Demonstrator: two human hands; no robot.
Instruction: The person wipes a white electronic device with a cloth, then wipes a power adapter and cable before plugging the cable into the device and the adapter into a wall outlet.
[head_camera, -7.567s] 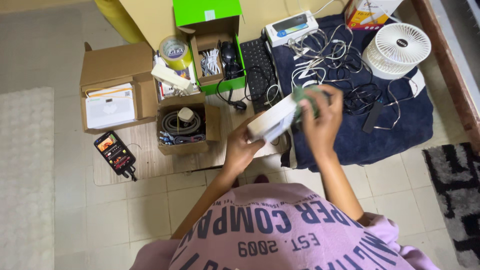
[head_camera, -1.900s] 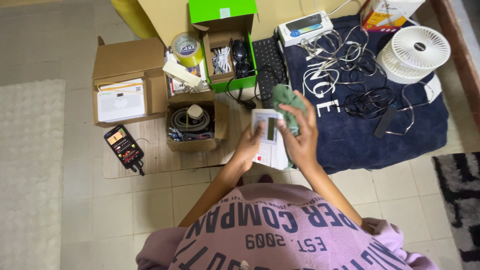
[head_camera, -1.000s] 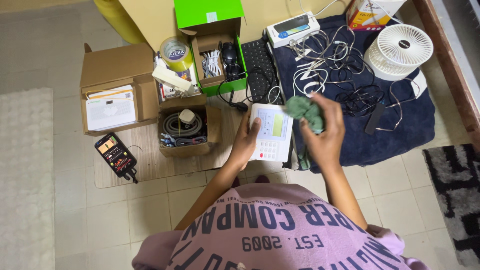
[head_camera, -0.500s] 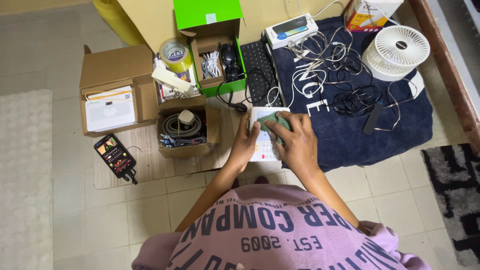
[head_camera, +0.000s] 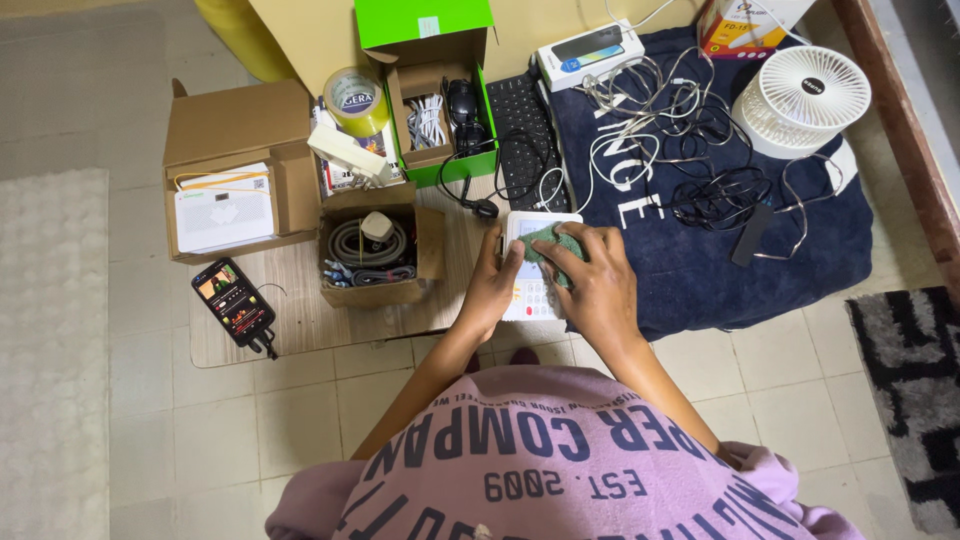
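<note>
I see my left hand (head_camera: 488, 290) gripping the left edge of the white keypad device (head_camera: 530, 290), fingers curled round its side. My right hand (head_camera: 592, 285) lies flat over the device, fingers spread and pressing a green cloth (head_camera: 548, 248) onto its upper part, where the screen sits. The device is held low over the floor mat (head_camera: 300, 320), at the mat's right end, touching the near-left edge of the navy towel (head_camera: 700, 270).

Left of the device stands a small open box (head_camera: 375, 255) holding a coiled grey cable and a white plug. Further left of it a phone (head_camera: 233, 303) lies on the mat with its screen lit. Beyond the device, a black keyboard (head_camera: 525, 135) lies beside a green box (head_camera: 430, 100) with cables and a mouse inside. A roll of tape (head_camera: 353, 100) sits left of the green box. Far left of the device is a carton (head_camera: 232, 170) with a white unit in it. On the towel, right of the device, lie tangled cables (head_camera: 680, 130) and a white fan (head_camera: 800, 95).
</note>
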